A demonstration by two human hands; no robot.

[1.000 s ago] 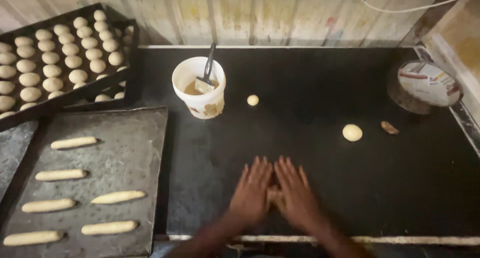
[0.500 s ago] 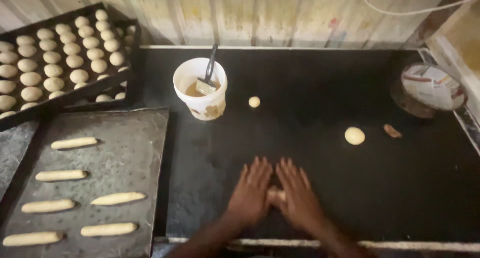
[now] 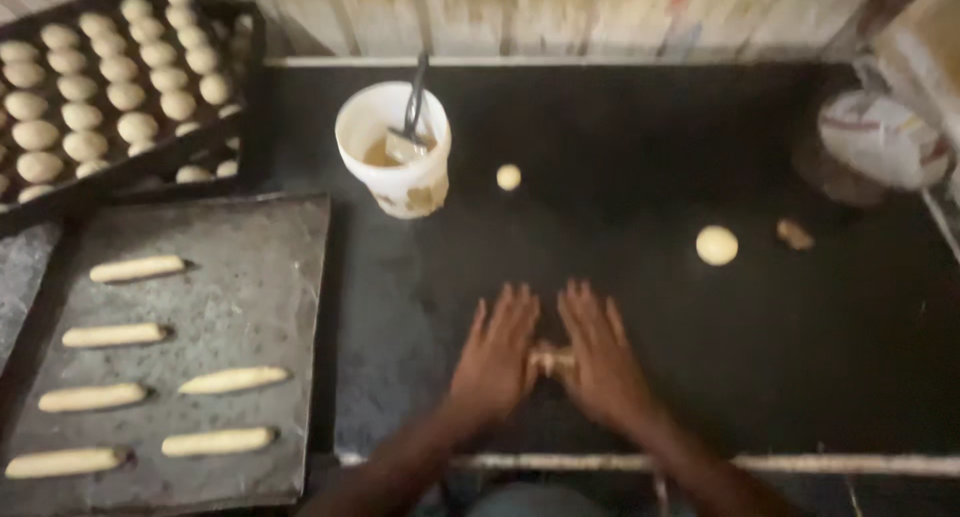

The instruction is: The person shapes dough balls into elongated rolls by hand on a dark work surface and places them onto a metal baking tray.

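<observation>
Pale dough (image 3: pixel 551 358) is pressed flat against the black worktop (image 3: pixel 640 137) near the middle of its front edge, and only a short piece of it is seen in the gap between the two hands. The left hand (image 3: pixel 495 362) and the right hand (image 3: pixel 600 362) are laid palm down over it side by side, fingers stretched out and slightly spread, not clenched. A round dough ball (image 3: pixel 717 245) is set towards the right edge, with a smaller ball (image 3: pixel 509 177) further back near the centre. A white bucket (image 3: pixel 393 162) with a dark-handled brush (image 3: pixel 410 112) in it is stood behind and left of the hands. At the left edge, a grey baking tray (image 3: pixel 260 277) carries six rolled dough sticks (image 3: pixel 232 379), and behind it a dark tray (image 3: pixel 215 142) is filled with rows of dough balls (image 3: pixel 100 87).
</observation>
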